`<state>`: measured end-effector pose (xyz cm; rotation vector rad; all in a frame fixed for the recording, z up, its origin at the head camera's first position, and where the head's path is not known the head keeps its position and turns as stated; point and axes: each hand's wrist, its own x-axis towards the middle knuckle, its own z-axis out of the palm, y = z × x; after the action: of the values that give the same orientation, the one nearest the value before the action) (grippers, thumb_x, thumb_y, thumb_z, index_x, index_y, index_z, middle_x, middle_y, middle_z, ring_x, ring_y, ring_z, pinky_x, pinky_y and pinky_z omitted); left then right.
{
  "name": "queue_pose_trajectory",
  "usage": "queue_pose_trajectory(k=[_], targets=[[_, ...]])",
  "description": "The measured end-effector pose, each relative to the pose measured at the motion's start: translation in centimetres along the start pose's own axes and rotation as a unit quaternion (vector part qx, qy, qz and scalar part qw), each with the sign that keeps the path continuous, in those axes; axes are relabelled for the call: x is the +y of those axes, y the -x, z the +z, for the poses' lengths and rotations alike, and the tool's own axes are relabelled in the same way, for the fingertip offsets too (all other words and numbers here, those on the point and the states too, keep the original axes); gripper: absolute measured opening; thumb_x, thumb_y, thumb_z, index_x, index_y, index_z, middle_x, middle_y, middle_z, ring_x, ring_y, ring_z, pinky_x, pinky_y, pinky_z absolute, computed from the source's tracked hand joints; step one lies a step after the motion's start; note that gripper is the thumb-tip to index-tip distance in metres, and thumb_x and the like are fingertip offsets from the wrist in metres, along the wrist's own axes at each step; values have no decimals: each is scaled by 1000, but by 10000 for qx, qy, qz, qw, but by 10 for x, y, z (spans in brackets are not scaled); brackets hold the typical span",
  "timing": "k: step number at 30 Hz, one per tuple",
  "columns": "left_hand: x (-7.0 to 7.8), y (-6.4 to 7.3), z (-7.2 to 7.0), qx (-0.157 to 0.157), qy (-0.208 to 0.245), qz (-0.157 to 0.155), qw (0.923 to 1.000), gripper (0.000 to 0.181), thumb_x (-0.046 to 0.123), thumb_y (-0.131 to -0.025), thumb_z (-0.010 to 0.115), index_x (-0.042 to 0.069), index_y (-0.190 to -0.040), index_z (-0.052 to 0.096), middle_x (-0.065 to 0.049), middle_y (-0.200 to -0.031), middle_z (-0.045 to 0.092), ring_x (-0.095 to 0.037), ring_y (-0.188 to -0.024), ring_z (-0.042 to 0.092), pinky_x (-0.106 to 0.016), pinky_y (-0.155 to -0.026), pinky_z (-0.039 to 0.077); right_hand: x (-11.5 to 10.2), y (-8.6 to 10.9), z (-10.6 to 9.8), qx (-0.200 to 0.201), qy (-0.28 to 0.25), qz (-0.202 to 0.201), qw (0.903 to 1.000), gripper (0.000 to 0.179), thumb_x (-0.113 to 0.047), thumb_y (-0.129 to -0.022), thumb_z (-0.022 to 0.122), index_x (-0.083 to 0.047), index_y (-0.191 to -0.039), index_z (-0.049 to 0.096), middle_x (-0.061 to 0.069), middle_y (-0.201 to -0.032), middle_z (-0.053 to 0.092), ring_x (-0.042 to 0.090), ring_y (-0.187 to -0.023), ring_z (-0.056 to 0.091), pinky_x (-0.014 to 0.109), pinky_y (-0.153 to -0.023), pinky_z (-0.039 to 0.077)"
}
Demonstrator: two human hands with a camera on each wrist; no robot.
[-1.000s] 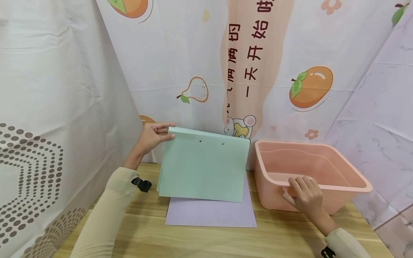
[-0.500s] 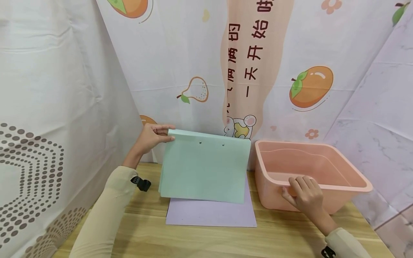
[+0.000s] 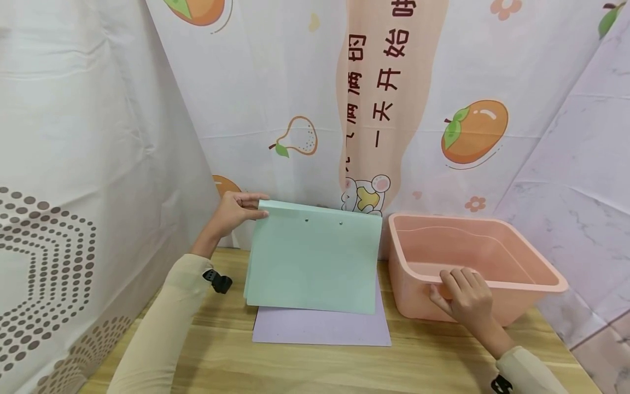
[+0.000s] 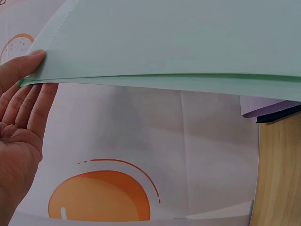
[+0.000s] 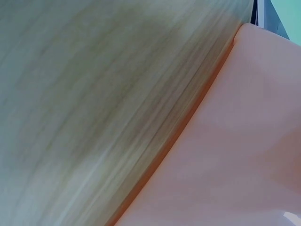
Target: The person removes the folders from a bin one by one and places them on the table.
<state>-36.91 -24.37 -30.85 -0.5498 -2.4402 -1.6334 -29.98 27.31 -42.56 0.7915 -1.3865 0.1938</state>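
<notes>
My left hand (image 3: 232, 214) pinches the top left corner of a mint green file folder (image 3: 315, 262), thumb in front and fingers behind. The folder leans upright, with two small rivets near its top edge. In the left wrist view, layered edges show along the green folder (image 4: 178, 42). Beneath it a purple folder (image 3: 322, 327) lies on the table, with a dark edge under it in the left wrist view. My right hand (image 3: 467, 298) grips the front rim of a pink plastic basin (image 3: 408, 295), fingers over the rim and thumb outside. The right wrist view does not show that hand.
The basin stands right of the folders on a wooden table (image 3: 305, 369). Behind the table hangs a white curtain (image 3: 275, 71) printed with fruit and lettering. More pale sheeting (image 3: 147, 126) closes off the left side.
The green folder has come down a little and slightly to the right, with my left hand still pinching its corner. My right hand stays on the basin rim.
</notes>
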Motion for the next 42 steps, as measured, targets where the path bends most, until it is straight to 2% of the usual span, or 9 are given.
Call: queue_pose_trajectory(k=[5, 9, 16, 28, 36, 42], targets=[[0, -2, 2, -22, 125, -65, 9999, 43, 6, -83, 84, -2, -124, 72, 7, -87, 79, -6, -81, 74, -24, -75, 61, 1, -1, 1, 55, -28, -13, 10000, 46, -32, -97, 58, 5, -70, 60, 17, -58, 51, 34, -48, 44, 48, -45, 38], [-2, -3, 5, -27, 147, -17, 9999, 42, 5, -83, 84, -2, -123, 72, 3, -88, 80, -5, -81, 74, -24, -74, 61, 1, -1, 2, 60, -28, -5, 10000, 45, -32, -97, 58, 5, -70, 60, 16, -58, 51, 34, -49, 44, 48, -44, 38], [-6, -5, 9, -3, 199, 56, 9998, 40, 2, -82, 83, -4, -120, 72, 2, -86, 80, -5, -79, 73, -23, -73, 60, 2, 0, 3, 14, -32, 23, 10000, 46, -32, -97, 58, 5, -71, 60, 16, -58, 50, 34, -48, 43, 47, -44, 37], [-13, -9, 18, 20, 189, 53, 9998, 40, 2, -83, 83, -3, -121, 73, -9, -94, 80, -5, -81, 74, -24, -74, 60, 2, 2, 2, -16, -65, 53, 10000, 46, -33, -97, 58, 5, -71, 60, 16, -59, 52, 34, -49, 44, 48, -45, 38], [-19, -10, 21, 37, 169, -27, 9998, 40, 5, -83, 84, 0, -121, 73, -11, -98, 80, -6, -83, 74, -24, -75, 60, 2, 1, 2, -20, -82, 77, 9999, 46, -33, -97, 58, 5, -71, 60, 16, -58, 50, 33, -48, 42, 48, -43, 36], [-27, -9, 24, 80, 124, -130, 9998, 42, 6, -84, 84, 0, -123, 72, -8, -98, 80, -5, -83, 73, -23, -75, 60, 2, 1, 2, 21, -90, 67, 9999, 46, -33, -97, 58, 4, -70, 59, 16, -58, 50, 33, -48, 42, 48, -42, 36]])
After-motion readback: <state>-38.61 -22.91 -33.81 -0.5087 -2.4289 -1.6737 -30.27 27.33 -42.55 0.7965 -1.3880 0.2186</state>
